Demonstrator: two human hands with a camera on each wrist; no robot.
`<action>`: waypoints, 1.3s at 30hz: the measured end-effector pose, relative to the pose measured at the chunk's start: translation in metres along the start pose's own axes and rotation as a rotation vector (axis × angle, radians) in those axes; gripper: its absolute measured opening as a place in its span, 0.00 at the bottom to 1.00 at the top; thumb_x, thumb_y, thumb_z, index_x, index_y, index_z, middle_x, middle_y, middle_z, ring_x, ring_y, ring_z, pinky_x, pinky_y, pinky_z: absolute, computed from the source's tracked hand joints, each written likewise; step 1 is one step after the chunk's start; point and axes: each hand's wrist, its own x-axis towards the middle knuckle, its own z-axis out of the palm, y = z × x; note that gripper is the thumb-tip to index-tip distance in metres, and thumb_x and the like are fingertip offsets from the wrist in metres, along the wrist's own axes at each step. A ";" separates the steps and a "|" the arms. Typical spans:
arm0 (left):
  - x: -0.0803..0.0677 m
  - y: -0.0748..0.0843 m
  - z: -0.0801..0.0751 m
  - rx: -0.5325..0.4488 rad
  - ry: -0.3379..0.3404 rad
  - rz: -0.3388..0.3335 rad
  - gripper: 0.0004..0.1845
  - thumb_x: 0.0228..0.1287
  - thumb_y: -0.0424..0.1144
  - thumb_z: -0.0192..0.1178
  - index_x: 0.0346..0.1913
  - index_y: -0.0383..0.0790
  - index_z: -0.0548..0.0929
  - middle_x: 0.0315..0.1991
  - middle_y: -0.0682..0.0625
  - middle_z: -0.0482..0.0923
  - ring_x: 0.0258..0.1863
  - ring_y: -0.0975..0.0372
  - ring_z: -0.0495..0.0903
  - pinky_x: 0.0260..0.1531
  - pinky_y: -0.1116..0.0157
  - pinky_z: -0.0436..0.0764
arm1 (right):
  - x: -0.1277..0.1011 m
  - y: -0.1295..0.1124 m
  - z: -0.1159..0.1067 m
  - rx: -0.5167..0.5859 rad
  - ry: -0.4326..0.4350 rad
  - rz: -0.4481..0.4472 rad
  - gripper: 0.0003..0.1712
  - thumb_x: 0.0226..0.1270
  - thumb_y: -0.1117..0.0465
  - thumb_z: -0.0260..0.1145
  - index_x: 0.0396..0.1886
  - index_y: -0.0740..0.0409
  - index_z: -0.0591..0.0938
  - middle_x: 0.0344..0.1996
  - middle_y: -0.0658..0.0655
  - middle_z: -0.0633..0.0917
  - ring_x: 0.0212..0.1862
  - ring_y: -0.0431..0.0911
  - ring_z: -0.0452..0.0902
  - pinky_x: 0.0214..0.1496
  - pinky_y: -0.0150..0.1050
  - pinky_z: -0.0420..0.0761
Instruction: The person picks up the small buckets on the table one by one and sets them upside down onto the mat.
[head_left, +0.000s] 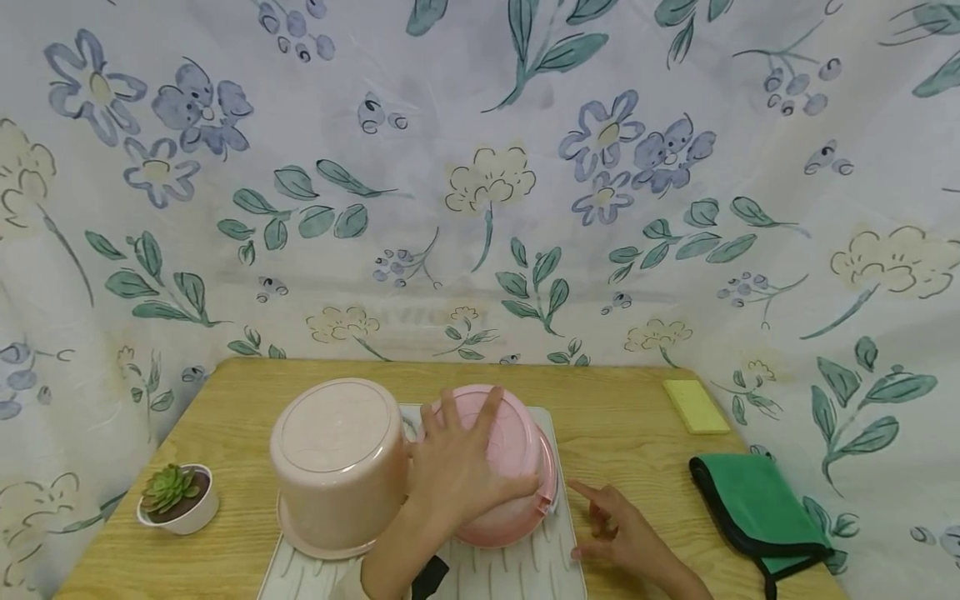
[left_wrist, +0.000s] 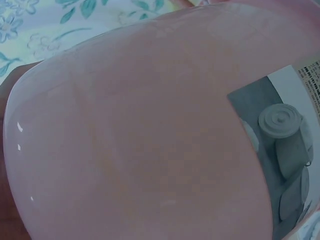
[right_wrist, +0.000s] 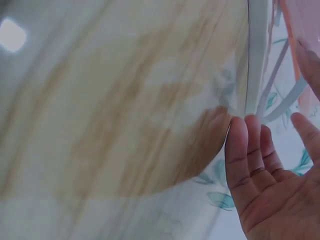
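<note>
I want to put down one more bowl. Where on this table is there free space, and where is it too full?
Bare wood lies between the drying mat and the green cloth, though the right hand hovers there, and behind the mat up to the yellow sponge. The mat is crowded: the beige tub and the pink bowl, under the left hand. The small plant fills the left corner.

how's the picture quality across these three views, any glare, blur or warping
Head view: evenly lit and sharp, edges bowed by a wide lens. Left wrist view: the upturned pink plastic bowl fills the frame, soft, with small glints at its left. Right wrist view: the wooden table is blurred and curved, a glare spot top left; the right hand is clearer.
</note>
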 end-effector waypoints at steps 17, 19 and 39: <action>0.018 0.006 0.008 0.008 -0.035 -0.019 0.60 0.23 0.85 0.48 0.69 0.66 0.56 0.62 0.33 0.55 0.56 0.36 0.60 0.28 0.34 0.69 | 0.001 0.000 0.004 -0.069 -0.077 0.080 0.42 0.40 0.50 0.76 0.59 0.57 0.75 0.26 0.51 0.70 0.25 0.38 0.67 0.26 0.29 0.72; 0.020 0.007 0.008 0.004 -0.042 -0.017 0.60 0.23 0.85 0.48 0.69 0.66 0.56 0.61 0.32 0.55 0.55 0.35 0.61 0.27 0.35 0.69 | 0.001 0.000 0.003 -0.075 -0.088 0.099 0.41 0.41 0.49 0.76 0.58 0.56 0.76 0.26 0.50 0.69 0.26 0.36 0.67 0.26 0.29 0.72; 0.041 0.015 0.016 -0.009 -0.203 -0.035 0.62 0.22 0.84 0.51 0.70 0.67 0.52 0.64 0.30 0.52 0.58 0.32 0.56 0.30 0.32 0.68 | -0.001 -0.005 -0.001 -0.030 -0.191 0.138 0.38 0.51 0.50 0.70 0.60 0.62 0.73 0.27 0.51 0.68 0.28 0.37 0.64 0.27 0.30 0.71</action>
